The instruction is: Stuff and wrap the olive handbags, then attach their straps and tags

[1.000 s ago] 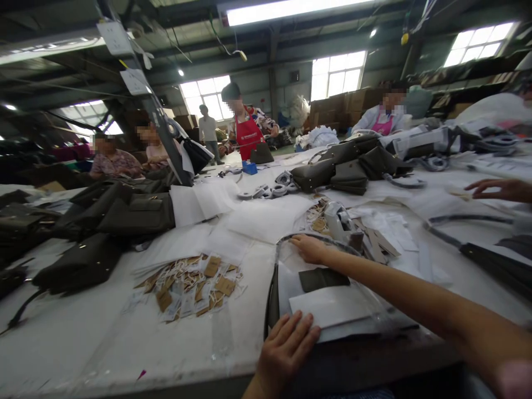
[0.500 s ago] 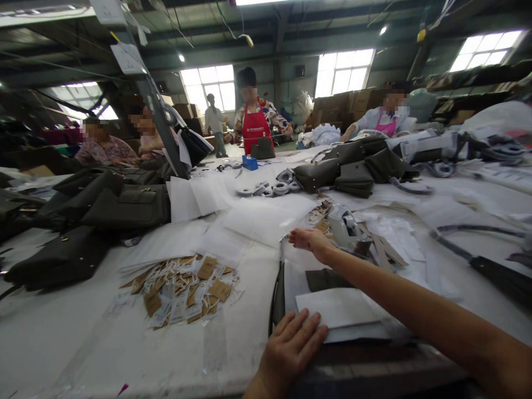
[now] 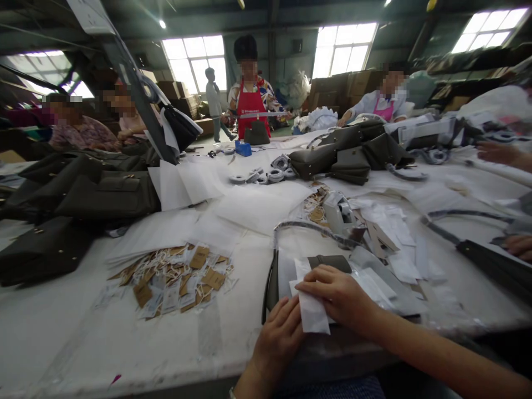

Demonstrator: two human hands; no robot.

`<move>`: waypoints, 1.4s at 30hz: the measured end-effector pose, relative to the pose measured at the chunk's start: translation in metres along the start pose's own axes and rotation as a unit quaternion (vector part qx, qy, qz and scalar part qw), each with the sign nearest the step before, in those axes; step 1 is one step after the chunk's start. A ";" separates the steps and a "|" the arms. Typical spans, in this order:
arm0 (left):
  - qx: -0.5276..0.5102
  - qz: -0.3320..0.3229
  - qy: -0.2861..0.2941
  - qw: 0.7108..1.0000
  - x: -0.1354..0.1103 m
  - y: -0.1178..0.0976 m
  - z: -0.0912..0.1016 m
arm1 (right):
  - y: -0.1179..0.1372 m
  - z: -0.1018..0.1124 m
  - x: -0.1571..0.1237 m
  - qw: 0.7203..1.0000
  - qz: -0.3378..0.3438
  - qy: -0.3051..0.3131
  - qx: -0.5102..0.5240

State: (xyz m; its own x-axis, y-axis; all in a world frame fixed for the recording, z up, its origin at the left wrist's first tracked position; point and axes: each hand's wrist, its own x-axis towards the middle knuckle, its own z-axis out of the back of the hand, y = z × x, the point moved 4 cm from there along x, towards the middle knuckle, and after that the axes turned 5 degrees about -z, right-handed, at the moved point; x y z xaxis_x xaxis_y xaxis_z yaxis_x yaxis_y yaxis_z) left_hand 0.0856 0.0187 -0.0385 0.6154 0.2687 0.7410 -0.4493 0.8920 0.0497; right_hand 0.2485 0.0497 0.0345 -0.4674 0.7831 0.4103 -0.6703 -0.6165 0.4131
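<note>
At the table's near edge lies a dark olive bag inside a clear plastic sleeve. A white paper sheet rests on it. My right hand lies over that sheet, fingers curled and pressing down on it. My left hand sits just left of it, fingers together, touching the sheet's lower edge. A grey strap arcs beyond the bag.
A heap of brown and white hang tags lies to the left. Dark bags pile up at the far left and more bags at the back. Tape rolls and loose white sheets cover the middle. Other people's hands work at the right.
My right hand has drawn back from the far end of the plastic sleeve onto the white sheet beside my left hand. The camera has tilted down slightly.
</note>
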 end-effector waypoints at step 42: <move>-0.057 0.045 0.057 0.996 -0.008 0.003 -0.001 | 0.041 -0.009 -0.082 0.988 0.121 -0.017 0.096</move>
State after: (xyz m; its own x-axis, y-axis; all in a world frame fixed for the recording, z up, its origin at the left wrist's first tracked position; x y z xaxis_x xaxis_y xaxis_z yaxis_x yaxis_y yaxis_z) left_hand 0.0805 0.0195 -0.0451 0.6482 0.3823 0.6586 -0.4330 0.8964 -0.0942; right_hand 0.2545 -0.0392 0.0105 -0.5790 0.6102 0.5408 -0.4182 -0.7916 0.4455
